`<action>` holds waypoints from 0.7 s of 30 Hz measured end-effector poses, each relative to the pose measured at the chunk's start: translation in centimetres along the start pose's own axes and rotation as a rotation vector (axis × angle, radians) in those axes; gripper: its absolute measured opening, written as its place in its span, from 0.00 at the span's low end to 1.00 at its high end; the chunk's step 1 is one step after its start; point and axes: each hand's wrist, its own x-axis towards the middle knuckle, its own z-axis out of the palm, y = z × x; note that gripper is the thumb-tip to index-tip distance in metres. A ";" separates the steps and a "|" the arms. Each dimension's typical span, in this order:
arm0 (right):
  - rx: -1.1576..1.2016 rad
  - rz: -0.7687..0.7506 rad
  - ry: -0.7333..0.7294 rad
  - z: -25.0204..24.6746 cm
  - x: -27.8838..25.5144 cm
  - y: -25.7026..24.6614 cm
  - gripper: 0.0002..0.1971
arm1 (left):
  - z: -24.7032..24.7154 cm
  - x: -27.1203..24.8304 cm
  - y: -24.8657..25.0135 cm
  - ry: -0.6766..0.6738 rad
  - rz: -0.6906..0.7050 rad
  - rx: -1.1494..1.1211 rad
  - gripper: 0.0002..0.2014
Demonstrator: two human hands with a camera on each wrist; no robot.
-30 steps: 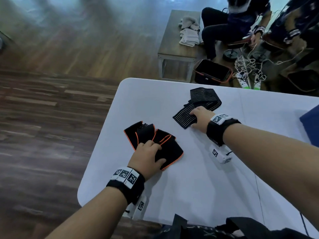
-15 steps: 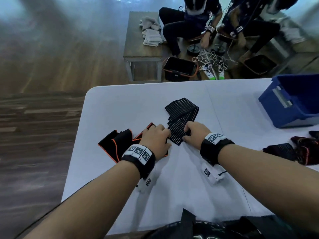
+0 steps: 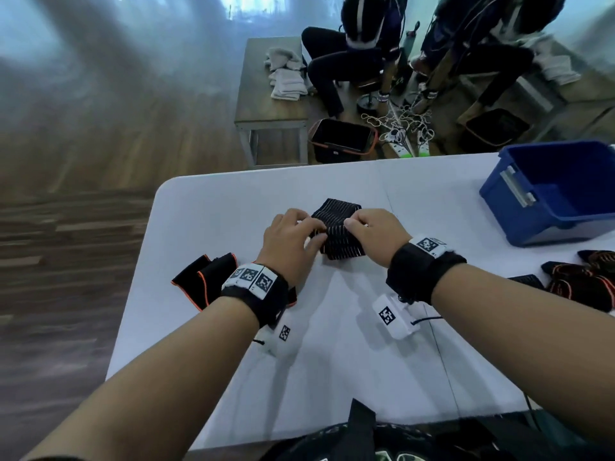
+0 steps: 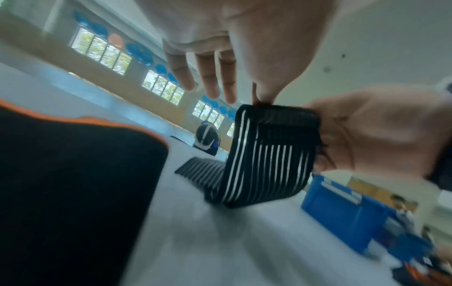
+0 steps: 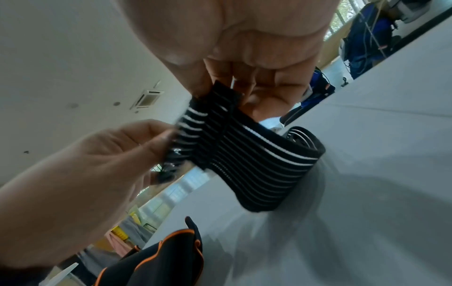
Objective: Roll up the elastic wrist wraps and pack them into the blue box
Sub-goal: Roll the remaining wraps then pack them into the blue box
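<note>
We see the striped wrist wrap (image 3: 336,227) near the middle of the white tabletop (image 3: 349,354), its near end lifted and the far part lying flat. Our left hand (image 3: 289,241) pinches that raised end between thumb and forefinger, the other fingers hanging loose; our right hand (image 3: 374,232) grips the opposite edge with curled fingers. From above, both hands cover the end of the wrap, so how far it is rolled is hard to judge. An orange-trimmed wrap (image 3: 203,277) lies at the left, partly hidden under our left wrist. More dark wraps (image 3: 582,281) sit at the right edge, cut off. The blue box (image 3: 549,197) stands open at the far right, also cropped.
</note>
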 end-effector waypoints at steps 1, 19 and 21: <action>-0.001 -0.013 0.005 -0.6 0.0 0.0 0.17 | -0.3 0.5 0.6 0.059 0.003 -0.046 0.09; 0.566 0.014 0.103 -10.0 -2.6 1.6 0.17 | -1.8 3.8 11.0 0.070 0.062 -0.135 0.08; 0.652 -0.007 0.106 -10.7 -2.9 1.6 0.13 | -2.0 4.2 11.4 0.089 0.037 -0.149 0.14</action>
